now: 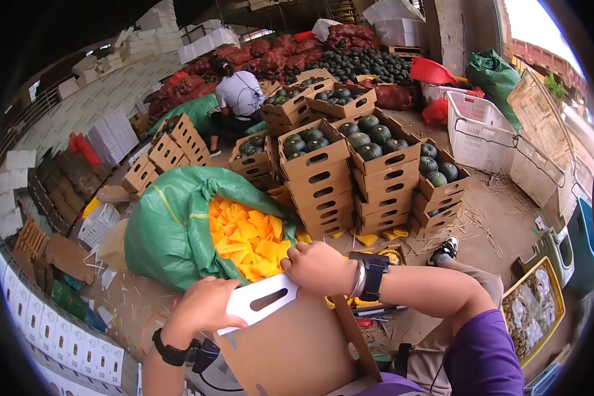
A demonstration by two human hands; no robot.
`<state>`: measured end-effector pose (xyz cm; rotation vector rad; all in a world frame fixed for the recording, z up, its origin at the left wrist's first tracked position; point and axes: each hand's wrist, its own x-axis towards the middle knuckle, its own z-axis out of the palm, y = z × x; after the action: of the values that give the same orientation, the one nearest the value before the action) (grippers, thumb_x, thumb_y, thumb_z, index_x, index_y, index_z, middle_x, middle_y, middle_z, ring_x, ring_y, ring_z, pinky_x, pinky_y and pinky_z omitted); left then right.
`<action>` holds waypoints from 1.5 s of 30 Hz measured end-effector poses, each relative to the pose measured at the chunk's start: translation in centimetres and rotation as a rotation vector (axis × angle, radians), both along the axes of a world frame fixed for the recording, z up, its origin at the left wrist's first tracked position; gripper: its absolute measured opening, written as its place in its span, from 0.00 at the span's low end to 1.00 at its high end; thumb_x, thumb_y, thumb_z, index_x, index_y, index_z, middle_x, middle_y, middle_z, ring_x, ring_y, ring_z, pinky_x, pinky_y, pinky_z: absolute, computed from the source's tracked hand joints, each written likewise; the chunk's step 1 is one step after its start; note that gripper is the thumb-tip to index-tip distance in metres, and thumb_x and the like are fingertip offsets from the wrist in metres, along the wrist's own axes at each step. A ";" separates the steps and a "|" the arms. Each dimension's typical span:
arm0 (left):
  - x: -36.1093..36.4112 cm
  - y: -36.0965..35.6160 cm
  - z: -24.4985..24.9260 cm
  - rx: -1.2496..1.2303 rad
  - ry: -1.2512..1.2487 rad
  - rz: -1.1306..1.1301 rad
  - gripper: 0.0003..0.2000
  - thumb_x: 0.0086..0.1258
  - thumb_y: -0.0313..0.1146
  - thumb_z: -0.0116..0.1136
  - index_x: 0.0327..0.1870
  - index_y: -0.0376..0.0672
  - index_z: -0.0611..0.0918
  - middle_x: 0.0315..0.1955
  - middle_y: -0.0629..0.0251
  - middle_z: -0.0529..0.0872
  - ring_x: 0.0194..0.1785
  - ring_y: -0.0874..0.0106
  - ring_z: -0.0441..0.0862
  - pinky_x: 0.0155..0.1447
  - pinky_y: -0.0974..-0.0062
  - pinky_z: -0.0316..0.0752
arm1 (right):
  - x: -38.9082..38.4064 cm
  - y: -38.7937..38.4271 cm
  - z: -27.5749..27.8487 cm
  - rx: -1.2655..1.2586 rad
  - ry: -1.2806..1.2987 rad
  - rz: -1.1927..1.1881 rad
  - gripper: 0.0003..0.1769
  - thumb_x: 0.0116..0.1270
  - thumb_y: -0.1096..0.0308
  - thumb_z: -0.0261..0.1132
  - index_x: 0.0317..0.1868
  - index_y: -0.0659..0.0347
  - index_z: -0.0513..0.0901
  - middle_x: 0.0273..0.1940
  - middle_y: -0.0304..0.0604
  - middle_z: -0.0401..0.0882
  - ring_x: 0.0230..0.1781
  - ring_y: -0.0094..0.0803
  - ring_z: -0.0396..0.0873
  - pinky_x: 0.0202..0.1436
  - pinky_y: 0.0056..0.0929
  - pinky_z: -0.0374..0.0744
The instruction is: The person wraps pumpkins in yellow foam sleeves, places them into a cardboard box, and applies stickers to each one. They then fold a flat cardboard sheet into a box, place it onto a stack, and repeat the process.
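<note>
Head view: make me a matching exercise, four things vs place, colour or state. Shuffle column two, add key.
Things:
1. Left hand
2. Near green sack
3. Right hand
4. Co-worker

Places, colours, states:
A. Open, yellow pieces showing
B. At the right end of the white slotted panel
C. In a pale top
D. At that panel's left end

Pairs: 1-D, 2-A, 3-B, 4-C

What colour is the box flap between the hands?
The box flap is white; the head view shows it best.
</note>
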<state>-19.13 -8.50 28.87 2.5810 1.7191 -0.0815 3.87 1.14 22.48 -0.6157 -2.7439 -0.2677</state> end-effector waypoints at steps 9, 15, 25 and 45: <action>1.5 1.8 1.0 -0.132 -0.738 0.075 0.23 0.63 0.38 0.62 0.57 0.36 0.77 0.51 0.53 0.81 0.50 0.67 0.81 0.52 0.70 0.75 | 7.0 2.0 -1.0 -0.087 0.062 -0.196 0.20 0.55 0.49 0.66 0.33 0.59 0.82 0.24 0.47 0.81 0.28 0.44 0.82 0.33 0.39 0.79; 0.9 0.7 4.5 0.081 -1.207 -0.085 0.52 0.50 0.57 0.70 0.71 0.38 0.54 0.65 0.53 0.65 0.66 0.64 0.66 0.60 0.69 0.67 | 18.3 5.4 -21.9 -1.079 0.336 -0.387 0.34 0.63 0.36 0.56 0.36 0.65 0.84 0.27 0.51 0.83 0.25 0.39 0.82 0.34 0.36 0.80; 7.3 13.2 -0.9 -0.501 -0.657 -0.131 0.49 0.40 0.45 0.78 0.67 0.38 0.64 0.58 0.57 0.75 0.60 0.66 0.73 0.63 0.70 0.67 | 19.1 -4.3 -22.2 -2.784 0.998 0.135 0.32 0.67 0.37 0.52 0.45 0.61 0.81 0.30 0.47 0.83 0.23 0.35 0.81 0.32 0.32 0.80; 8.3 10.8 -40.5 -1.086 -2.029 0.877 0.34 0.59 0.54 0.59 0.65 0.50 0.67 0.62 0.56 0.71 0.65 0.47 0.65 0.62 0.31 0.55 | 27.1 8.8 -33.4 -1.895 0.911 -0.803 0.18 0.66 0.61 0.57 0.51 0.64 0.77 0.31 0.45 0.82 0.25 0.32 0.82 0.26 0.32 0.84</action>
<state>-10.80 2.26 -11.65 0.2217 0.9417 0.8899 31.00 9.97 -10.88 -1.5326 -0.9867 1.9761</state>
